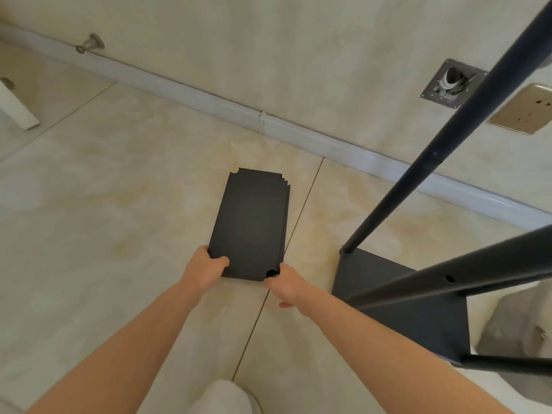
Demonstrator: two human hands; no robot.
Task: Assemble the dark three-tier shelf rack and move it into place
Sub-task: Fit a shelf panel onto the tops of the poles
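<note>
A stack of dark rectangular shelf boards (251, 222) with notched corners lies on the tiled floor in the middle. My left hand (206, 265) grips the stack's near left corner, thumb on top. My right hand (282, 283) pinches the near right corner by its round notch. To the right stands the partly built rack: a dark bottom shelf (412, 318) with dark poles (445, 153) rising from its corners toward the camera.
A white baseboard (268, 124) runs along the wall behind the stack. On the wall sit an open junction box (452, 83) and a beige socket (525, 109). A door stop (91, 43) and a white object (15, 107) are at far left. Grey fabric (516, 327) lies at right.
</note>
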